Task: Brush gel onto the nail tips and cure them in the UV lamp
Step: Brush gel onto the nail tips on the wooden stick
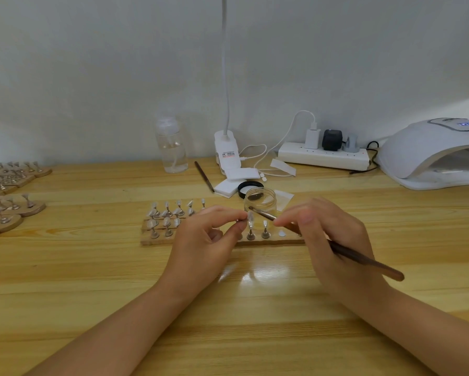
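Observation:
A wooden holder board (271, 241) lies mid-table with several clear nail tips on metal stands (166, 213). My left hand (209, 240) pinches one stand with a nail tip (250, 217) lifted above the board. My right hand (328, 240) grips a brown brush (363, 260), whose bristle end touches that nail tip. Just behind stands an open clear gel jar (260, 202), its black lid (251, 188) beside it. The white UV lamp (434, 156) sits at the far right with its mouth facing left.
More boards of nail tips (11, 196) crowd the left edge. At the back stand a clear pump bottle (172, 147), a second brush (204, 176), white wipes (230, 187), a clip lamp base (226, 150) and a power strip (322, 157) with cables.

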